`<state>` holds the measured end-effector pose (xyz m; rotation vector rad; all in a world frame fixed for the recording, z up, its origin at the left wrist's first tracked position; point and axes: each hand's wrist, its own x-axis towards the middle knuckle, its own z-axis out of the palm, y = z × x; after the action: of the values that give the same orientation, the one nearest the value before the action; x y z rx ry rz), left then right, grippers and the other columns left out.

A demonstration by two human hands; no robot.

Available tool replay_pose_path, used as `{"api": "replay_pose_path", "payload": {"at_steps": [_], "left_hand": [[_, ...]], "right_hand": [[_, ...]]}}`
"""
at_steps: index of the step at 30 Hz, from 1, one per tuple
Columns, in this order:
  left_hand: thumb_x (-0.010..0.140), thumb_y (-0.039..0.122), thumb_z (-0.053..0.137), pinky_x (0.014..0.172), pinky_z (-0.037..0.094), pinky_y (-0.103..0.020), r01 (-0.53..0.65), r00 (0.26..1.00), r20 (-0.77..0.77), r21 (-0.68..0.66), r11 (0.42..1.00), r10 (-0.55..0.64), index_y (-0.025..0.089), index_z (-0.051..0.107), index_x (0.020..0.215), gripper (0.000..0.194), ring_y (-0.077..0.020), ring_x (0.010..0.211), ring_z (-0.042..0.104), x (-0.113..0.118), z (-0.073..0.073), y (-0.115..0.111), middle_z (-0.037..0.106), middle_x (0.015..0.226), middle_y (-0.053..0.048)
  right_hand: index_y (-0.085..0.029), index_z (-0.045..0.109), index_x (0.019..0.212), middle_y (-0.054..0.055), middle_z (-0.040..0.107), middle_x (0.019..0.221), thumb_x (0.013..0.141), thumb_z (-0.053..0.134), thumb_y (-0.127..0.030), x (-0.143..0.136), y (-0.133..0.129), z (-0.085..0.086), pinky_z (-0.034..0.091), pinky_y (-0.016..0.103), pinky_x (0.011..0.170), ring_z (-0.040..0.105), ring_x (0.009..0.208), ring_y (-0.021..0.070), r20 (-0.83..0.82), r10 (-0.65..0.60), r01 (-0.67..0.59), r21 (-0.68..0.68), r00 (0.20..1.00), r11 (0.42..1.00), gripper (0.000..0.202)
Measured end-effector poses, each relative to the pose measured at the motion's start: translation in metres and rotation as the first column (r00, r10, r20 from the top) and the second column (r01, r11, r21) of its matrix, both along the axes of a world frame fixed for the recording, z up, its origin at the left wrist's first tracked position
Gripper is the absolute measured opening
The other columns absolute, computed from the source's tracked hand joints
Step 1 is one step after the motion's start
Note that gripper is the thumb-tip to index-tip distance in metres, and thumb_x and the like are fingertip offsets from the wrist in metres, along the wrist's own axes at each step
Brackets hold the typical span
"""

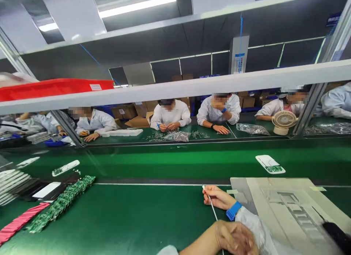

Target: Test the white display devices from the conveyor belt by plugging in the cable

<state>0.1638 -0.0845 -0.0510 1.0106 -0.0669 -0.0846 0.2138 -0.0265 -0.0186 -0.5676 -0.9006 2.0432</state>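
From where I stand, it comes down to one thin white strip (pixel 213 208) and how it runs between the two hands. The right hand (pixel 218 198) has it at its far end: thumb and fingers are pinched together on it, with a small pale tip poking out just past them. From those fingers the strip's long axis comes back toward the wearer, leaning a little to the right, above the green table (pixel 137 211).

The left hand (pixel 237 238) is on the wearer's side of the right fingers and to their right, its forearm crossing in front of the right sleeve (pixel 253 220). The strip passes behind the left wrist, and a bit of it shows again below. So the left fingers sit right of the strip's line; they are curled and blurred, and I can't tell whether they grip anything.

Just right of the right fingers lies a taped-down beige sheet (pixel 323 200). Well off to their left, a row of green circuit boards (pixel 63 203) leans in a slanting line.
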Motion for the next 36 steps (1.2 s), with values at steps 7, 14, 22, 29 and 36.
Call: {"api": "replay_pose_path", "payload": {"at_steps": [7,14,22,29,36], "left_hand": [[0.044,0.001,0.07,0.065,0.044,-0.036,0.381,0.911,0.167,0.005,0.925,-0.376,0.01,0.06,0.088,0.046,-0.022,0.074,0.06,-0.046,0.012,0.035,0.063,0.076,-0.005],[0.05,0.023,0.077,0.064,0.044,-0.031,0.01,1.0,0.022,0.043,0.999,-0.011,0.01,0.062,0.082,0.037,-0.0143,0.058,0.055,-0.103,0.032,0.081,0.061,0.064,-0.002],[0.061,0.022,0.057,0.056,0.044,-0.032,-0.684,0.652,0.05,0.469,0.559,0.757,0.015,0.049,0.059,0.01,-0.0104,0.045,0.042,-0.096,0.045,0.065,0.046,0.048,0.003],[0.067,0.014,0.049,0.085,0.032,-0.04,-0.573,0.213,0.495,0.761,-0.303,0.842,0.017,0.058,0.072,0.011,-0.0194,0.081,0.043,-0.128,0.05,0.085,0.052,0.07,-0.003],[0.074,0.041,0.053,0.098,0.01,-0.055,-0.105,0.513,0.589,0.765,-0.635,0.625,0.031,0.051,0.118,0.046,-0.032,0.119,0.027,-0.151,0.053,0.1,0.038,0.131,-0.007]], "right_hand": [[-0.013,0.06,0.075,-0.003,0.055,0.055,0.073,0.067,-0.027,-0.001,-0.004,0.008,0.042,0.028,0.074,0.049,0.052,0.0066,-0.05,-0.103,0.102,-0.018,0.993,0.995,0.016],[-0.014,0.059,0.069,-0.004,0.048,0.055,0.072,0.064,-0.021,-0.002,-0.004,0.012,0.04,0.029,0.073,0.042,0.051,0.0077,-0.112,-0.163,0.159,-0.051,0.98,0.986,0.009],[-0.016,0.053,0.053,-0.005,0.036,0.04,0.069,0.053,-0.018,0.006,0.001,0.017,0.037,0.028,0.057,0.027,0.04,0.0084,-0.243,-0.258,0.235,-0.121,0.935,0.964,0.016],[-0.016,0.051,0.048,-0.006,0.034,0.033,0.064,0.048,-0.017,0.005,0.001,0.017,0.032,0.027,0.055,0.018,0.038,0.0076,-0.232,-0.253,0.221,-0.156,0.939,0.963,0.017],[-0.016,0.053,0.047,-0.005,0.036,0.033,0.062,0.046,-0.016,0.002,0.003,0.018,0.029,0.027,0.055,0.017,0.039,0.0082,-0.209,-0.247,0.21,-0.186,0.946,0.96,0.016]]}}
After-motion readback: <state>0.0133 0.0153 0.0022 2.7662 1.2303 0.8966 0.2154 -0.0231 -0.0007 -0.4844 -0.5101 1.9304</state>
